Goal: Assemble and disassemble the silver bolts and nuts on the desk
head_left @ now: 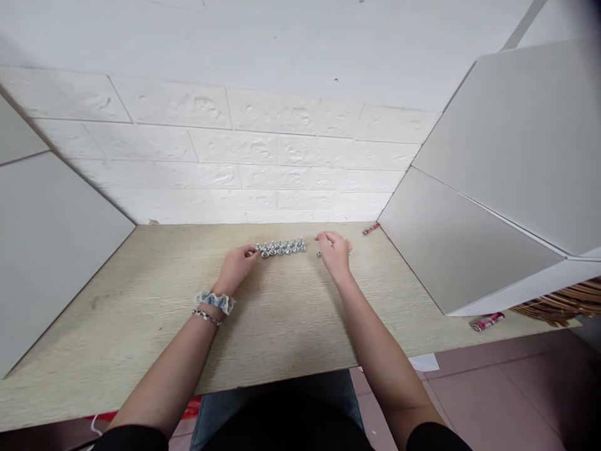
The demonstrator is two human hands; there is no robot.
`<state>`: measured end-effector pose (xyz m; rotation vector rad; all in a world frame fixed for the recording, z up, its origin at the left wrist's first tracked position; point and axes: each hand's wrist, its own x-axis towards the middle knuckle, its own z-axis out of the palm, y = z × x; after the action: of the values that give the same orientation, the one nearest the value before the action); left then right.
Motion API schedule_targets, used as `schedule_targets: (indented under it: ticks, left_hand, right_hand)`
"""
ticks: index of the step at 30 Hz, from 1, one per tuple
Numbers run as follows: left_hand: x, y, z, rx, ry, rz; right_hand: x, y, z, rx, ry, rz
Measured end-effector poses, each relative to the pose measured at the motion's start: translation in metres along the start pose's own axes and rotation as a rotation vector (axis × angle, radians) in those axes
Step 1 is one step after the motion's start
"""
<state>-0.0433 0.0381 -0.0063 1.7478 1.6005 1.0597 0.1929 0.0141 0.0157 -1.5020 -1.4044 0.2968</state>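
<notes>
Two short rows of silver bolts [280, 247], standing upright with what look like washers at their bases, line up on the wooden table [282, 313]. At the left end of these rows, my left hand [237, 266] has its thumb and forefinger closed on the endmost bolt [258, 248]. To the right of the rows, my right hand [334, 252] hovers low over the tabletop with bent fingers drawn together. Whatever its fingertips hold is hidden. Beside it lies a small silver nut [319, 253], and another bit of metal peeks out past its right side.
A white brick-patterned wall [253, 147] closes off the back. Pale panels stand at the left [56, 238] and right [469, 232]. A red tube-like item [370, 229] lies in the back right corner, another [488, 322] near the front right edge, by a wicker basket [558, 304].
</notes>
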Motion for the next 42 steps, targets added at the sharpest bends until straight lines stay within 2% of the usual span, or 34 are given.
schedule_targets:
  ticks: [3, 6, 14, 17, 21, 23, 26, 29, 33, 42]
  left_hand:
    - [0.001, -0.006, 0.003, 0.039, -0.055, 0.041]
    - [0.002, -0.01, 0.005, 0.067, -0.069, 0.056]
    - [0.004, -0.01, 0.004, 0.062, -0.01, 0.053]
    - [0.003, -0.009, 0.003, 0.093, -0.037, 0.047]
    - [0.001, -0.005, 0.002, 0.183, -0.064, 0.034]
    - [0.0, -0.002, 0.002, 0.218, -0.032, 0.022]
    - [-0.003, 0.005, 0.0, 0.245, 0.058, 0.039]
    - [-0.007, 0.015, -0.001, 0.223, 0.106, 0.08]
    - [-0.014, 0.023, 0.001, 0.209, 0.09, 0.161]
    - [-0.026, 0.025, 0.009, 0.344, -0.136, 0.421]
  right_hand:
    - [0.002, 0.003, -0.004, -0.216, 0.132, -0.003]
    - [0.005, 0.007, -0.011, -0.374, 0.17, -0.016]
    - [0.022, 0.031, -0.046, -0.558, 0.252, 0.216]
    - [0.024, 0.033, -0.057, -0.61, 0.185, 0.315]
    - [0.025, 0.035, -0.067, -0.688, -0.047, 0.529]
    - [0.025, 0.038, -0.067, -0.712, -0.144, 0.589]
    - [0.024, 0.044, -0.064, -0.759, -0.225, 0.571]
    - [0.025, 0.05, -0.058, -0.793, -0.225, 0.545]
    - [0.026, 0.054, -0.053, -0.78, -0.174, 0.521]
    - [0.026, 0.056, -0.05, -0.804, -0.151, 0.477]
